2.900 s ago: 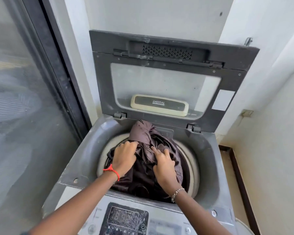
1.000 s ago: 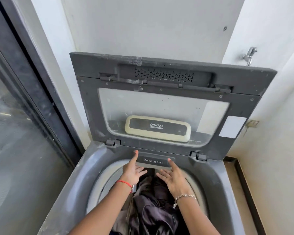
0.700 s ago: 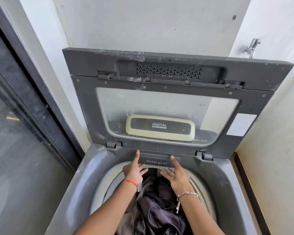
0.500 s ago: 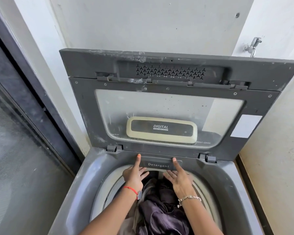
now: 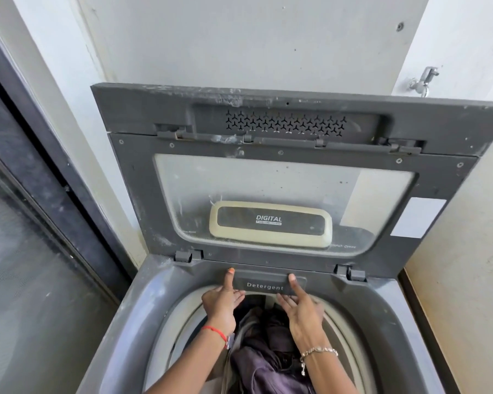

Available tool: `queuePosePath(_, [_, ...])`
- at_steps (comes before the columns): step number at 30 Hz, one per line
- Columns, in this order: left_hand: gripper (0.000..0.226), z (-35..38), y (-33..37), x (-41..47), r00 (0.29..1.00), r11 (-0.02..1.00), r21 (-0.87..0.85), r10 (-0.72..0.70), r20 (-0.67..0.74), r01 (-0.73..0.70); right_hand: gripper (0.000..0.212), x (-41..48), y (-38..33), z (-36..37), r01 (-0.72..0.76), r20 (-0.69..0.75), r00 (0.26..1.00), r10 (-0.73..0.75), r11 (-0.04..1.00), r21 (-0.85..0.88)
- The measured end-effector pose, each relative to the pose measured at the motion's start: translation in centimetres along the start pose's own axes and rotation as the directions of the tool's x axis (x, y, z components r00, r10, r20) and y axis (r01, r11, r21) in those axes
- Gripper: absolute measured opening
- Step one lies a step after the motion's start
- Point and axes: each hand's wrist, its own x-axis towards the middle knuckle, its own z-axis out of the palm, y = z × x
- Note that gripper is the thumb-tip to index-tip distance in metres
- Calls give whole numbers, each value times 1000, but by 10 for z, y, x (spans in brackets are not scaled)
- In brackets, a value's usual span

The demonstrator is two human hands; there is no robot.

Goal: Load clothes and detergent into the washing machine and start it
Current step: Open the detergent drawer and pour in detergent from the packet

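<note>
Fingers [image 5: 230,275] of the left hand [image 5: 221,304] were spread loosely, the thumb raised against the left end of the detergent drawer [image 5: 269,285] and the rest curled underneath, gripping nothing closed. That drawer, marked "Detergent", sat in the back rim of the washing machine [image 5: 143,294], just below the raised lid [image 5: 285,177], its long axis running left to right between the two thumbs. To the right, the right hand [image 5: 303,311] mirrored the first, thumb up on the drawer's right end and fingers open below it. Both hands touched the drawer front equally, neither nearer, so the pull would likely come straight toward the person. Under the wrists, the dark clothes [image 5: 265,354] already lay heaped in the drum. On the wall at far right, a tap [image 5: 423,81] stood well apart.
</note>
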Motion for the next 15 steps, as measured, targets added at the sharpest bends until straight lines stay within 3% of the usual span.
queuePosePath(15, [30, -29, -15, -32, 1000, 1000, 17, -14, 24, 14, 27, -15, 10, -30, -24, 12, 1000, 25, 999, -30])
